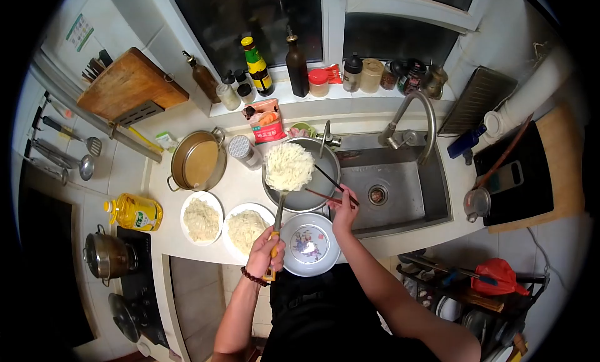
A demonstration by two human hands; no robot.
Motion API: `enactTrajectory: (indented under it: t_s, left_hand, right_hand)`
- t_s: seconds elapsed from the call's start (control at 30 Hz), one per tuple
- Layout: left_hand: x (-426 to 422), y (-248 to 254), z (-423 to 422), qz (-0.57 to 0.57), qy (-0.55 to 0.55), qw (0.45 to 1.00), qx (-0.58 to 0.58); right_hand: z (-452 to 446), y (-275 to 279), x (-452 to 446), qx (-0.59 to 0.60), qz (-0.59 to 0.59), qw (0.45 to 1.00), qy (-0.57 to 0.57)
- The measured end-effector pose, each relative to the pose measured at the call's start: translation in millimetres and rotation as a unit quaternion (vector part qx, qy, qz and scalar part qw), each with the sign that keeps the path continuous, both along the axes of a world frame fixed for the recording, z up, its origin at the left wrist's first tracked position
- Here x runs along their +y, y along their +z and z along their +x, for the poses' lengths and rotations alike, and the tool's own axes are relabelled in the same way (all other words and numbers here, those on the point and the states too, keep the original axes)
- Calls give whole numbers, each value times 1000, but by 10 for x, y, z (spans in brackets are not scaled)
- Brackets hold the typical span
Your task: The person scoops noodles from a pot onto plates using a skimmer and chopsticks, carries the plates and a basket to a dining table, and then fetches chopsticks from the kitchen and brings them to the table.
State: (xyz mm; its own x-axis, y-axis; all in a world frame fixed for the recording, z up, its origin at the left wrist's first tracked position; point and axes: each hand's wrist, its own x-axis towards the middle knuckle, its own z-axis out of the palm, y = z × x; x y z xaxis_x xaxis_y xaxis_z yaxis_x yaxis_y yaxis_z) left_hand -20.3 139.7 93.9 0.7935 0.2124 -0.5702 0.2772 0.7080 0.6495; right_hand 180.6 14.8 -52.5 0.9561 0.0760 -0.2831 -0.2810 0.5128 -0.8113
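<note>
My left hand is closed round the yellow handle of a strainer, whose head is heaped with pale noodles. The heap is held over a large grey pot. In my right hand are dark chopsticks; their tips are at the right side of the noodles. An empty white plate with a printed pattern lies just below the pot. To its left, two white plates hold portions of noodles.
A steel pot and a shaker stand at the left of the counter, with an oil jug beyond. The sink lies right of the grey pot. Bottles and jars line the windowsill.
</note>
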Motion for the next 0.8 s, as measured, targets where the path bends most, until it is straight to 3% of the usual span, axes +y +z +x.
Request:
enactTrajectory:
  t_s: [0.23,0.43,0.67,0.77,0.8]
  left_hand:
    - [-60,-18,-81,-12,18,1000,8]
    - [-118,-118,-122,-11,44,999,25]
    - [-138,-196,-124,-24,37,998,52]
    - [-169,-193,-117,-21,29,997,69]
    - [-164,-208,-116,-22,24,997,69]
  right_hand:
    - [214,-404,166,147,160,971,-98]
    - [178,-392,157,170,214,958,-89]
    - [212,-6,289,127,202,968,-81]
    - [227,393,393,75,161,983,-48]
    - [236,465,404,14,126,992,18]
